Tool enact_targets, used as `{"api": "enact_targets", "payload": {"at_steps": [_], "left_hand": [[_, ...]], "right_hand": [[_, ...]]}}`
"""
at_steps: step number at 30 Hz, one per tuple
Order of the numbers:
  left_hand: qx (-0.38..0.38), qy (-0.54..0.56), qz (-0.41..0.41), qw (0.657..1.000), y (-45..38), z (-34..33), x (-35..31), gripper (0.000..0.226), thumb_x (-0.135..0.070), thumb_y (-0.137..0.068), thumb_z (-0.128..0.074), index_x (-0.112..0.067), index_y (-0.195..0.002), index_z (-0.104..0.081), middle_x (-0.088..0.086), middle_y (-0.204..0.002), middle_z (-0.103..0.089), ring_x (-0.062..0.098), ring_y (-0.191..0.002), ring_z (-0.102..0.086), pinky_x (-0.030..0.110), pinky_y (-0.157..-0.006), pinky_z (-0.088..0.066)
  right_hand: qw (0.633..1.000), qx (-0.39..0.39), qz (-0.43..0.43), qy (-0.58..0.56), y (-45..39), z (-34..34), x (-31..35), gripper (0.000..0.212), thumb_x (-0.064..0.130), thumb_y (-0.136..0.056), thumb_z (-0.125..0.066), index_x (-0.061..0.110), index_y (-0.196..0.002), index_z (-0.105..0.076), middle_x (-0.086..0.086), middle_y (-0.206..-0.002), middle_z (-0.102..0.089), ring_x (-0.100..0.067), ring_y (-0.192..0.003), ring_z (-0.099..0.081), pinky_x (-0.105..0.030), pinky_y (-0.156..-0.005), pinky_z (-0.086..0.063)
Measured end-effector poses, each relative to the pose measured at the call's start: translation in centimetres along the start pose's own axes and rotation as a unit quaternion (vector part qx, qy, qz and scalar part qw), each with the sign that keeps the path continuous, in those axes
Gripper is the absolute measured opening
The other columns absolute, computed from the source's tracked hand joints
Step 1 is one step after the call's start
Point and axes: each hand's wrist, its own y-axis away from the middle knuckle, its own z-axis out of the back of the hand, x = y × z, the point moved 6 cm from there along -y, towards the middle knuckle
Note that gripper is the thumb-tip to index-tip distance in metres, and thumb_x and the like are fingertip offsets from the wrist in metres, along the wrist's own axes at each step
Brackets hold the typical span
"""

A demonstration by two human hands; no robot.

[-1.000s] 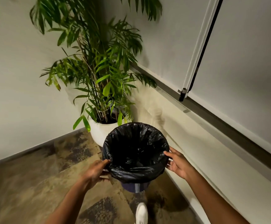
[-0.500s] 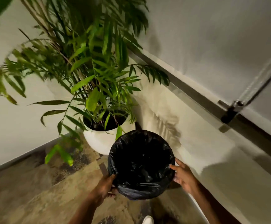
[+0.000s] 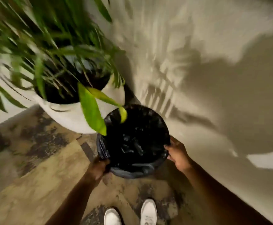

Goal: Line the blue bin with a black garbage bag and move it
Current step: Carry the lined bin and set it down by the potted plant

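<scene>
The bin (image 3: 133, 172) is seen from above, lined with a black garbage bag (image 3: 135, 140) folded over its rim, so no blue shows. It sits low near the floor, in the corner between the wall and a white planter. My left hand (image 3: 99, 168) grips the near-left rim over the bag. My right hand (image 3: 177, 154) holds the right rim, fingers curled on the bag's edge. A green leaf hangs over the bin's far-left rim.
A big potted plant in a white planter (image 3: 70, 114) stands just left of and behind the bin. A pale wall (image 3: 213, 95) runs along the right. My white shoes (image 3: 130, 213) stand on the mottled brown floor (image 3: 35, 168) right below the bin.
The bin has gone down and forward toward the corner beside the planter, both hands still on its rim. The view has tilted down, so my shoes show and the window frame is out of sight.
</scene>
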Motion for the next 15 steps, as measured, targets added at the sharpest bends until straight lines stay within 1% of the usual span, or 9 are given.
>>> {"api": "enact_targets", "payload": {"at_steps": [1,2,3,4,6,8,9,12,15], "left_hand": [[-0.001,0.0,0.008,1.0,-3.2,-0.2,1.9,0.026,0.008,-0.095,-0.046,-0.01,-0.085,-0.062,-0.001,-0.061,-0.071,0.022,-0.061,-0.062,0.018,-0.04,-0.047],[-0.013,0.005,0.004,1.0,-3.9,0.2,0.8,0.024,0.006,-0.095,-0.047,-0.01,-0.087,-0.062,-0.002,-0.061,-0.071,0.022,-0.061,-0.06,0.017,-0.04,-0.046],[-0.022,0.013,0.0,1.0,-4.9,0.4,0.0,0.019,0.004,-0.095,-0.048,-0.008,-0.093,-0.062,0.001,-0.068,-0.071,0.021,-0.062,-0.06,0.018,-0.041,-0.047],[-0.015,0.007,0.014,1.0,-7.4,0.0,2.1,0.017,0.003,-0.095,-0.049,-0.007,-0.101,-0.061,0.004,-0.077,-0.069,0.022,-0.065,-0.061,0.018,-0.042,-0.049],[-0.025,0.009,0.024,0.999,-10.0,0.0,3.0,0.023,0.0,-0.095,-0.05,-0.008,-0.115,-0.058,0.008,-0.089,-0.065,0.023,-0.071,-0.059,0.018,-0.043,-0.051],[-0.017,0.007,0.044,0.999,-14.1,-0.8,5.5,0.026,-0.001,-0.095,-0.051,-0.01,-0.119,-0.057,0.008,-0.09,-0.063,0.022,-0.07,-0.058,0.017,-0.043,-0.051],[-0.014,0.009,0.039,0.999,-14.5,-0.7,4.7,0.026,-0.001,-0.095,-0.051,-0.01,-0.118,-0.058,0.009,-0.092,-0.064,0.022,-0.07,-0.058,0.017,-0.043,-0.051],[-0.001,0.003,0.039,0.999,-18.6,-1.5,5.3,0.021,0.0,-0.095,-0.05,-0.011,-0.109,-0.06,0.01,-0.096,-0.063,0.02,-0.072,-0.059,0.019,-0.046,-0.052],[-0.008,0.001,0.035,0.999,-21.5,-2.1,5.6,0.02,-0.001,-0.095,-0.048,-0.011,-0.11,-0.059,0.007,-0.095,-0.064,0.02,-0.075,-0.06,0.024,-0.051,-0.054]], "right_hand": [[1.0,0.012,0.005,0.003,-2.7,-0.4,-1.6,0.041,0.002,-0.096,-0.052,0.021,-0.132,-0.051,-0.006,-0.109,-0.066,-0.019,-0.087,-0.068,-0.036,-0.075,-0.056],[1.0,0.016,0.018,-0.004,-2.4,-0.7,-0.2,0.041,0.005,-0.097,-0.051,0.026,-0.132,-0.049,-0.002,-0.108,-0.065,-0.014,-0.084,-0.067,-0.03,-0.069,-0.053],[1.0,0.02,0.019,0.006,-2.5,-1.2,1.0,0.04,0.01,-0.098,-0.051,0.029,-0.133,-0.049,0.001,-0.114,-0.064,-0.014,-0.092,-0.065,-0.03,-0.073,-0.051],[1.0,0.024,-0.003,0.01,-4.9,-1.7,-0.8,0.039,0.016,-0.099,-0.051,0.031,-0.135,-0.049,0.003,-0.122,-0.061,-0.018,-0.105,-0.061,-0.035,-0.082,-0.048],[1.0,0.008,-0.017,0.002,-6.7,-2.1,-1.1,0.04,0.022,-0.099,-0.053,0.03,-0.138,-0.049,0.006,-0.128,-0.057,-0.02,-0.118,-0.055,-0.039,-0.09,-0.043],[0.999,0.005,-0.037,0.012,-10.4,-2.6,-3.7,0.041,0.018,-0.099,-0.051,0.029,-0.139,-0.048,0.006,-0.124,-0.057,-0.019,-0.116,-0.055,-0.037,-0.089,-0.042],[0.999,0.012,-0.024,0.017,-10.9,-2.6,-3.1,0.041,0.014,-0.099,-0.049,0.028,-0.138,-0.048,0.006,-0.119,-0.056,-0.017,-0.111,-0.055,-0.035,-0.086,-0.042],[0.999,-0.009,-0.014,0.033,-14.9,-2.9,-4.2,0.047,0.0,-0.096,-0.044,0.034,-0.128,-0.053,0.006,-0.102,-0.06,-0.016,-0.098,-0.055,-0.032,-0.08,-0.045],[0.999,-0.007,-0.018,0.031,-18.5,-3.2,-6.0,0.055,-0.004,-0.092,-0.047,0.035,-0.129,-0.056,0.002,-0.11,-0.063,-0.021,-0.105,-0.06,-0.033,-0.08,-0.049]]}}
